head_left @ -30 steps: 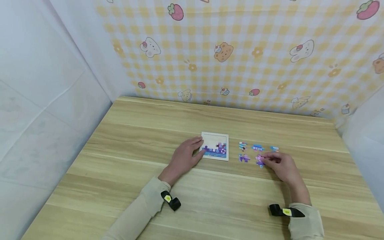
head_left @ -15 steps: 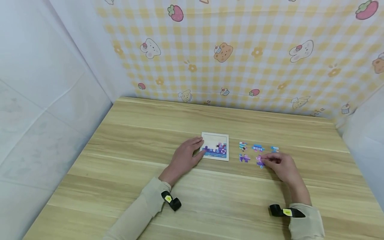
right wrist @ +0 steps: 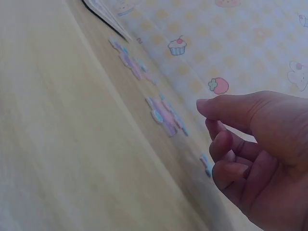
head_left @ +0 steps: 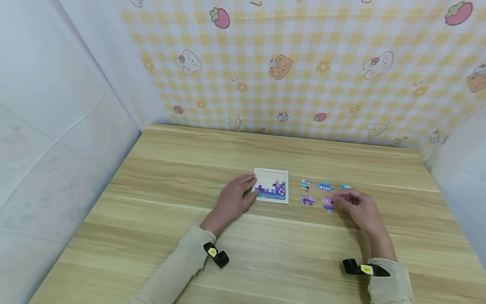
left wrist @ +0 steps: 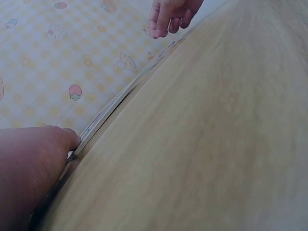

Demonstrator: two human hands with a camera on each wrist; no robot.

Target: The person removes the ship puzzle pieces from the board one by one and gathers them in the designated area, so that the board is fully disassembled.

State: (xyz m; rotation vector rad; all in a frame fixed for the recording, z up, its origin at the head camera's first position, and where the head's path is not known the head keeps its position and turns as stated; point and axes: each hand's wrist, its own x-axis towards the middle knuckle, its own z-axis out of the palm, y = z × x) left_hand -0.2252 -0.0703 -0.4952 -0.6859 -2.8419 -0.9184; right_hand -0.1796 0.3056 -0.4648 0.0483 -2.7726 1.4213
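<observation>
A small square puzzle tray (head_left: 265,177) lies on the table, with purple and blue pieces fitted along its bottom and lower right. My left hand (head_left: 233,200) rests at its left side, fingers and thumb laid on the frame; in the left wrist view the thumb touches the tray edge (left wrist: 102,115). To the right, my right hand (head_left: 360,210) hovers beside a pink and purple puzzle piece (head_left: 327,204). Its fingers are loosely bent with nothing between them in the right wrist view, the thumb (right wrist: 224,107) apart from the pieces.
Loose pieces lie in two rows right of the tray: a striped one (head_left: 306,185), a blue one (head_left: 325,187), a purple one (head_left: 308,200) and a blue one (head_left: 346,186) partly behind my right hand. A checked cloth (head_left: 247,63) hangs behind the wooden table (head_left: 265,253).
My right hand has let go of the pink and purple piece and shifted slightly right, covering more of the far-right blue piece. My left hand stays on the tray.
</observation>
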